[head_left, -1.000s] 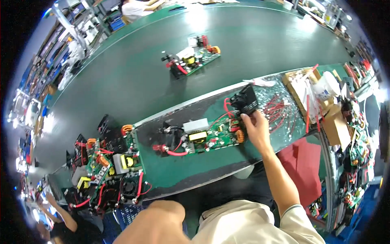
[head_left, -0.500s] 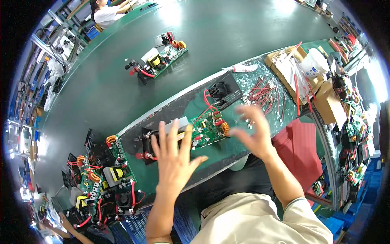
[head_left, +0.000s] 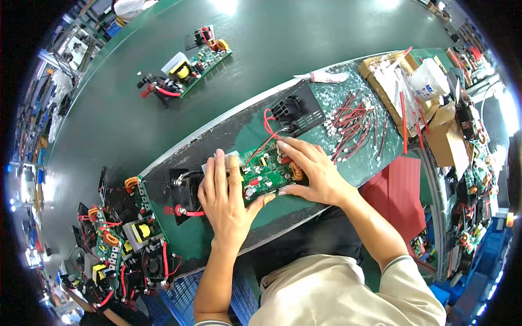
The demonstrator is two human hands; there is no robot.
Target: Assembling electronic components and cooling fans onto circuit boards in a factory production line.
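A green circuit board (head_left: 265,175) lies on the bench in front of me, with an orange-wound coil (head_left: 296,171) at its right end. My left hand (head_left: 224,201) grips the board's left part, fingers across the tall components and thumb at the near edge. My right hand (head_left: 315,173) holds the right end between thumb at the near edge and fingers at the far edge. Red wires (head_left: 267,122) run from the board to a black panel with a fan (head_left: 296,111) behind it. Left of the board stands another black end panel (head_left: 184,193) with a thick red cable.
Several similar board assemblies (head_left: 140,231) crowd the left end of the bench. Another assembly (head_left: 187,70) sits on the large green table beyond. Red-and-black wire leads (head_left: 353,122), a white-handled tool (head_left: 328,76), a cardboard box (head_left: 375,70) and red sheets (head_left: 397,190) are on the right.
Both hands have come down and closed on the circuit board; the right hand was open in the air beside it. My view has shifted slightly.
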